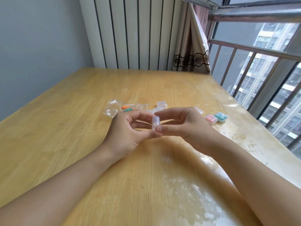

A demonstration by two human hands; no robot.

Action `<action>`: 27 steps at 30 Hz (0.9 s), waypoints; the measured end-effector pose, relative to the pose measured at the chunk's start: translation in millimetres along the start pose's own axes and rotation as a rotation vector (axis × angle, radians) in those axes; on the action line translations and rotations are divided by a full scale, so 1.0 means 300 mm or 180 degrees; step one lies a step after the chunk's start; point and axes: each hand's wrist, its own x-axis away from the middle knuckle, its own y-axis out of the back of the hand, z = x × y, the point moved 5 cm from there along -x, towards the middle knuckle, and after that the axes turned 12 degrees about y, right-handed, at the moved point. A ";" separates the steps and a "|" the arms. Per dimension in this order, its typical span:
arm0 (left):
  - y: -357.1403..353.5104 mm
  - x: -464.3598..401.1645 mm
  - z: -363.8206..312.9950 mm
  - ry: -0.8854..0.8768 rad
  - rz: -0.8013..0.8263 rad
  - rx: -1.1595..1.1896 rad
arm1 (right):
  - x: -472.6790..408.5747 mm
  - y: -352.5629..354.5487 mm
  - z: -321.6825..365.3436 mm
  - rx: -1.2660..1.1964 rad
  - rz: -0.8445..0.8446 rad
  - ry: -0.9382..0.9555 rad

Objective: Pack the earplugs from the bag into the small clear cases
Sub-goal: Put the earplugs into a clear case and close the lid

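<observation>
clear case (155, 122) | pinched between left hand (128, 129) and right hand (182, 123)

Bag (114, 108) on table (65, 136) left; filled cases (215, 118) right; empty case (161, 104) between

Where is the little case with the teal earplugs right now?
The small clear case of teal earplugs sits on the wooden table, right of the right hand, touching the case of pink earplugs.

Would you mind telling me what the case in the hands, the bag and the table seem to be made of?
Case: clear rigid plastic, probably; fingers show through it.
Bag: thin clear plastic film, crinkled and glinting.
Table: pale wood by its grain, apparently under a glossy clear cover that reflects the window.
</observation>
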 end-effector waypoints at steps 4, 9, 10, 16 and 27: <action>-0.005 0.003 -0.019 -0.0343 -0.0096 -0.0195 | -0.001 -0.010 0.000 -0.0230 -0.0164 0.0138; -0.011 0.006 -0.008 -0.0108 0.0028 -0.0039 | -0.004 -0.006 0.039 0.0556 -0.0395 0.0727; -0.010 0.006 -0.001 0.0026 0.0112 0.0081 | -0.005 -0.005 0.048 0.0637 -0.0424 0.0839; -0.018 0.002 0.008 0.0509 0.0404 0.0532 | 0.004 -0.015 0.055 0.1354 -0.0303 0.1105; -0.009 0.013 -0.012 0.0029 -0.0056 -0.0006 | 0.002 -0.007 -0.010 -0.0180 -0.0222 -0.0006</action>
